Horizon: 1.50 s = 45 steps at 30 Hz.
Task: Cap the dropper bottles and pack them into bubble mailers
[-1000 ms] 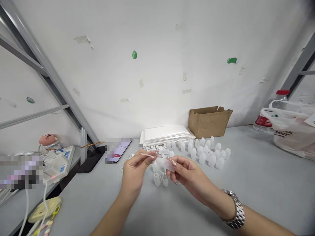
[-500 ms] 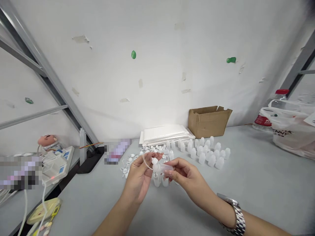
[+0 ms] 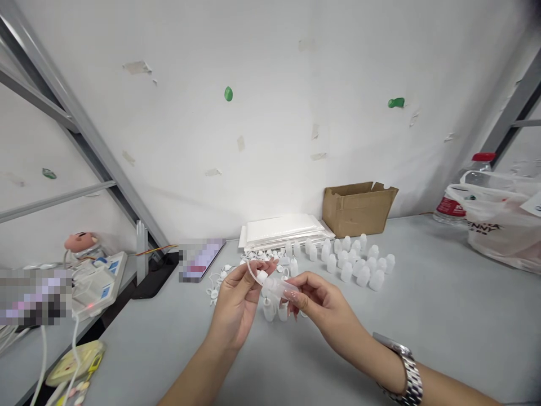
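Note:
A translucent small bottle [image 3: 276,286] lies tilted between my hands, its mouth toward the left. My right hand [image 3: 315,296] is closed on the bottle's body. A white cap [image 3: 262,276] with a thin curved strap is at the bottle's mouth, pinched by the fingers of my left hand [image 3: 240,296]. Whether the cap is seated cannot be made out. Just below the hands stand small bottles [image 3: 269,310] with caps. Behind my left hand lies a pile of white caps with straps [image 3: 214,294]. To the right, several bottles [image 3: 363,275] stand upright in a group.
At the wall are a stack of white packets [image 3: 283,226] and an open cardboard box [image 3: 357,211]. A plastic bag [image 3: 502,225] and a red-capped bottle [image 3: 450,206] are at the right. A phone [image 3: 207,259] and a power strip [image 3: 101,287] lie left.
The cap and the bottle's mouth have shifted slightly left, and the bottle is tilted a little more. Both hands keep their hold.

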{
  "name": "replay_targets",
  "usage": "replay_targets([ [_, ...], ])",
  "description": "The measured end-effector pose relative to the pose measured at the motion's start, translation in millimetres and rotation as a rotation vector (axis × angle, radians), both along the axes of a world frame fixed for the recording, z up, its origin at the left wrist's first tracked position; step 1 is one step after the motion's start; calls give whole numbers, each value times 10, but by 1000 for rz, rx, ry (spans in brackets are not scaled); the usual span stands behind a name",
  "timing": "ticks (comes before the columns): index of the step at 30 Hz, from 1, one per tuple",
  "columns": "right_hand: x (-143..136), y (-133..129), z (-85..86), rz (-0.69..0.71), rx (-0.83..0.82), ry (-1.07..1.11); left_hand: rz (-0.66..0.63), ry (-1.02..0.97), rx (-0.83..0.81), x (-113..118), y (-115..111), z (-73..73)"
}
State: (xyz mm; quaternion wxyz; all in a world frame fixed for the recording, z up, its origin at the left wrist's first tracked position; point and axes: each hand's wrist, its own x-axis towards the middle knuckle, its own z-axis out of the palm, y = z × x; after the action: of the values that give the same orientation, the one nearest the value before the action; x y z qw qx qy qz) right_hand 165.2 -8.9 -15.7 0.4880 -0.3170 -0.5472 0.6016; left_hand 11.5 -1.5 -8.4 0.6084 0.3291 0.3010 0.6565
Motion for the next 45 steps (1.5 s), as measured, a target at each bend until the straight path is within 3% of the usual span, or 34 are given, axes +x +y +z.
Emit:
replay_targets([
  [9, 2, -6, 2, 50, -17, 7, 13, 4, -5, -18, 8, -11],
  [14, -3, -3, -21, 24, 2, -7, -58, 74, 53, -14, -14, -1],
  [20, -3, -5, -34, -52, 27, -39, 13, 206, 81, 12, -45, 1],
  [28, 17, -17, -52, -109, 56, -48, 1, 201, 103, 39, -32, -56],
  [37, 13, -38, -131, -222, 183, -158, 125, 234, 20, 93, -101, -43],
  [40, 20, -8, -75, -111, 58, -75, 127, 253, 54, 81, -90, -48],
  [45, 63, 79, 60, 292, -219, 156, 152, 372, 214, 48, -72, -46],
])
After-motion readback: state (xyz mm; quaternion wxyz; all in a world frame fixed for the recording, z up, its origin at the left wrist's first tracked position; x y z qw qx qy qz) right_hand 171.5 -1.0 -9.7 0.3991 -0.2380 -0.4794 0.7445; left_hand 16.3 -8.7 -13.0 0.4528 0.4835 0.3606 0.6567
